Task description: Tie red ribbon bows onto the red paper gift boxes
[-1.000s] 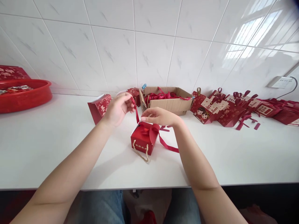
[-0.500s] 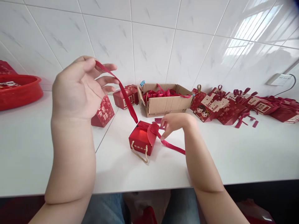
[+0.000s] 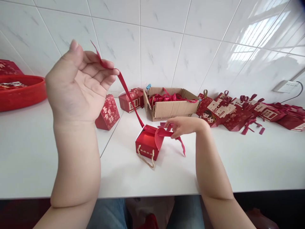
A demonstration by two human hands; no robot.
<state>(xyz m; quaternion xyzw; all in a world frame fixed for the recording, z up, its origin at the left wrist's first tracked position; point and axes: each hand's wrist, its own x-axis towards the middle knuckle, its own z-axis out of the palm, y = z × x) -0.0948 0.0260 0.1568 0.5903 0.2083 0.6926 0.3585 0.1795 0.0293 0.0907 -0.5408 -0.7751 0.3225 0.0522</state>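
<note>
A small red gift box point(image 3: 146, 143) with a rope handle stands on the white table point(image 3: 250, 159) in front of me. A red ribbon point(image 3: 128, 93) runs from its top up to my left hand point(image 3: 78, 84), which is raised high and pinches the ribbon's end between its fingers. My right hand point(image 3: 184, 126) sits low beside the box and pinches the ribbon's other end, which hangs down past the box's right side.
A cardboard box point(image 3: 170, 106) full of red ribbons stands behind the gift box. Several red boxes point(image 3: 108, 113) lie to its left, and a row of finished red boxes point(image 3: 228, 113) to its right. A red basin point(image 3: 22, 93) sits at far left. A wall socket point(image 3: 284, 86) is at right.
My left hand has risen from near the box to high on the left, pulling the ribbon taut. My right hand has dropped to the box and taken the other ribbon end.
</note>
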